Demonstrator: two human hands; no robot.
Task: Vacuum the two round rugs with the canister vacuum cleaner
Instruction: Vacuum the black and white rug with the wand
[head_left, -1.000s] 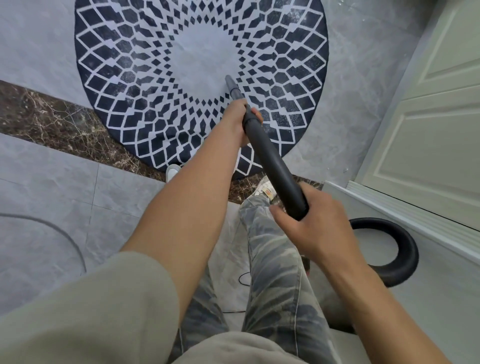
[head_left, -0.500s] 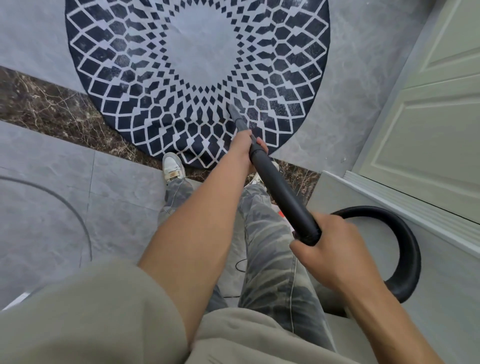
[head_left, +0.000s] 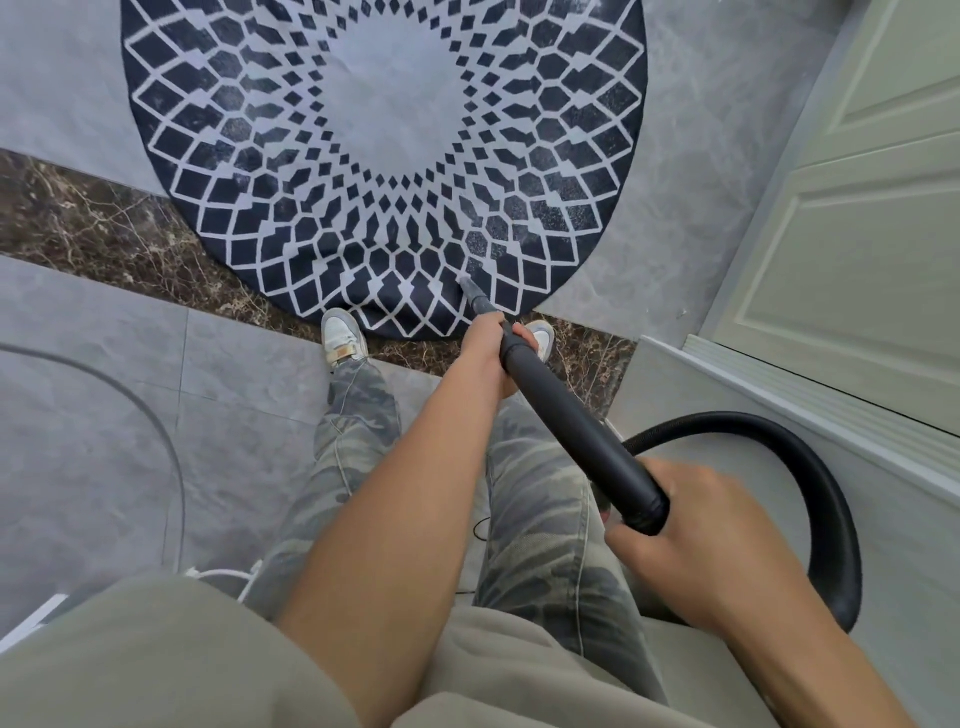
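Note:
A round rug (head_left: 384, 119) with a dark blue and white diamond pattern lies on the grey floor ahead of me. The black vacuum wand (head_left: 571, 426) slants from lower right up to its narrow nozzle tip (head_left: 470, 288), which touches the rug near its front edge. My left hand (head_left: 485, 348) grips the wand just behind the nozzle. My right hand (head_left: 696, 535) grips the wand's rear end, where the black hose (head_left: 810, 467) loops away to the right. The canister itself is out of view, and only one rug shows.
A pale panelled door (head_left: 857, 249) and its white threshold step (head_left: 779, 405) stand on the right. A dark marble strip (head_left: 104, 234) crosses the floor under the rug's front edge. My shoes (head_left: 340, 340) stand at that edge. A thin cable (head_left: 161, 431) curves over the tiles at left.
The nozzle has been drawn back from near the rug's centre to its front edge. Both hands have pulled the wand toward me, and the view has shifted back with more of my legs showing.

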